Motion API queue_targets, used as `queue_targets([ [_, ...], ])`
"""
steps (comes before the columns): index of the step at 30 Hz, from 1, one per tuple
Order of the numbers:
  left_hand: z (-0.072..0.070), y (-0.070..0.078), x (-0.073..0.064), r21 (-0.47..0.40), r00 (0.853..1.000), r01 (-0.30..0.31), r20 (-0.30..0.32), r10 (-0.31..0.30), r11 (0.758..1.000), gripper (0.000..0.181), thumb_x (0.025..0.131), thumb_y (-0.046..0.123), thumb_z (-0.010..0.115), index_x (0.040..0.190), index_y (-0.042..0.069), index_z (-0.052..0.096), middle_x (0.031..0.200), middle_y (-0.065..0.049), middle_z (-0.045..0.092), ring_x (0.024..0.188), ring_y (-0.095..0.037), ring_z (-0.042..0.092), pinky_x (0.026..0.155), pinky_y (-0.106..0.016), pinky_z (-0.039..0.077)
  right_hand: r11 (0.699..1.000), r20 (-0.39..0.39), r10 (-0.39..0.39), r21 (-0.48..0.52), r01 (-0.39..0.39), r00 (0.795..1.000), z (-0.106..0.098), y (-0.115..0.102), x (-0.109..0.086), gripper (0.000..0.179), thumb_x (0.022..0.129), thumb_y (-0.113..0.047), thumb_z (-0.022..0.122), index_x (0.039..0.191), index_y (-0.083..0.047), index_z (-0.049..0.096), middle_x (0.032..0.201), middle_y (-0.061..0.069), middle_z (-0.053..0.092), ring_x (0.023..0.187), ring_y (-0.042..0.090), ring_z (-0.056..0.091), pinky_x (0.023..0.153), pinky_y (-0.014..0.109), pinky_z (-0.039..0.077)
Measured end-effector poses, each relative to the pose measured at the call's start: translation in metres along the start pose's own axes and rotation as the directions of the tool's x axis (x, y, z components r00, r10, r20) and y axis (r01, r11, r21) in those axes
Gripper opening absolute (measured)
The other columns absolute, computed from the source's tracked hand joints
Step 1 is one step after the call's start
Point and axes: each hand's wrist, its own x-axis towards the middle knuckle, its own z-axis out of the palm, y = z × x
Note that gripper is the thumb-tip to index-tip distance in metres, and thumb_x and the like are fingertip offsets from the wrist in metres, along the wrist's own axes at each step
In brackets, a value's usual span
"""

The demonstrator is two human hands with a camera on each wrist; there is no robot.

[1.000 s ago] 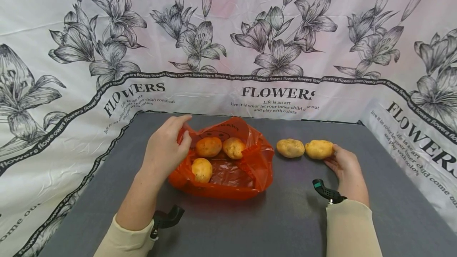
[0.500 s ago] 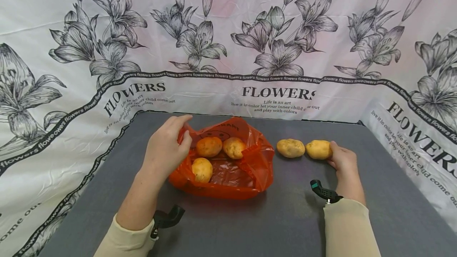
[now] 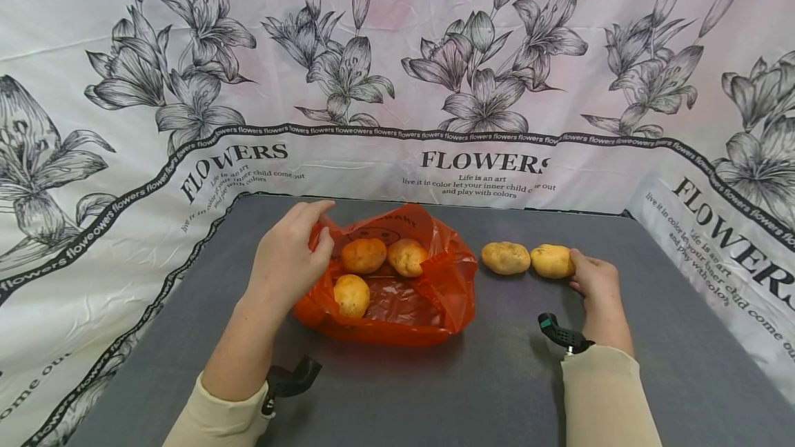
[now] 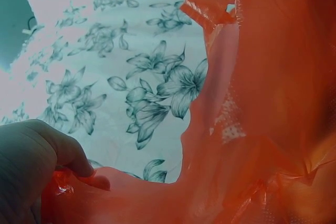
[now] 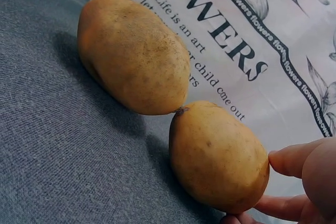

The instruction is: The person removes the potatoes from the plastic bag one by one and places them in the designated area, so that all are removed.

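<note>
An orange-red plastic bag (image 3: pixel 404 333) lies with its mouth spread wide, and three potatoes (image 3: pixel 364 256) show inside it. At the bag's left rim my left hand (image 3: pixel 287 247) pinches the thin film; the left wrist view shows the thumb and a fingertip (image 4: pixel 79 161) at the bag's edge. To the right of the bag two yellow potatoes rest end to end on the table. My right hand (image 3: pixel 597 281) holds the outer potato (image 3: pixel 551 261) by its right end with the fingertips. The inner potato (image 3: pixel 506 258) touches the outer one, untouched by any hand.
The grey cloth-covered tabletop (image 3: pixel 497 385) lies under everything. A white curtain (image 3: pixel 348 171) with printed lilies and lettering hangs behind and along both sides. A black wrist camera mount (image 3: pixel 562 331) juts from each sleeve.
My right hand has shifted slightly left, and the outer potato has moved very slightly with it, ending against the inner potato. My left hand and the bag have stayed put.
</note>
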Motion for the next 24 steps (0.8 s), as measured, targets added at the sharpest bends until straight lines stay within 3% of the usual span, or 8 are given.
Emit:
queue_targets([
  [6, 0.000, 0.000, 0.000, -0.003, 1.000, -0.003, -0.002, 0.003, 1.000, 0.037, 0.091, 0.001, 0.062, 0.128, 0.004, 0.067, 0.097, -0.007, 0.063, 0.072, -0.020, 0.050, 0.062, -0.037, 0.044, 1.000, -0.004, 0.000, -0.002, 0.000, 1.000, 0.001, -0.001, 0.000, 0.069, 0.107, -0.044, 0.040, 0.156, 0.005, 0.034, 0.157, 0.027, 0.037, 0.110, 0.023, 0.056, 0.075, 0.020, 0.054],
  [18, -0.001, 0.000, 0.000, -0.003, 1.000, -0.021, -0.009, 0.021, 1.000, 0.037, 0.091, 0.003, 0.062, 0.128, 0.004, 0.067, 0.095, -0.006, 0.061, 0.071, -0.019, 0.048, 0.061, -0.036, 0.042, 0.999, -0.037, -0.024, -0.039, 0.022, 0.999, -0.001, -0.004, -0.007, 0.070, 0.105, -0.047, 0.040, 0.156, 0.003, 0.038, 0.154, 0.026, 0.039, 0.099, 0.023, 0.052, 0.068, 0.024, 0.051],
  [24, -0.002, 0.000, 0.000, -0.002, 1.000, -0.013, 0.000, 0.013, 1.000, 0.037, 0.092, 0.004, 0.062, 0.128, 0.004, 0.067, 0.097, -0.007, 0.062, 0.071, -0.019, 0.049, 0.061, -0.036, 0.043, 0.997, -0.047, -0.056, -0.061, 0.053, 0.997, -0.002, -0.012, -0.013, 0.072, 0.106, -0.049, 0.037, 0.158, 0.001, 0.035, 0.160, 0.026, 0.031, 0.129, 0.038, 0.045, 0.100, 0.048, 0.044],
])
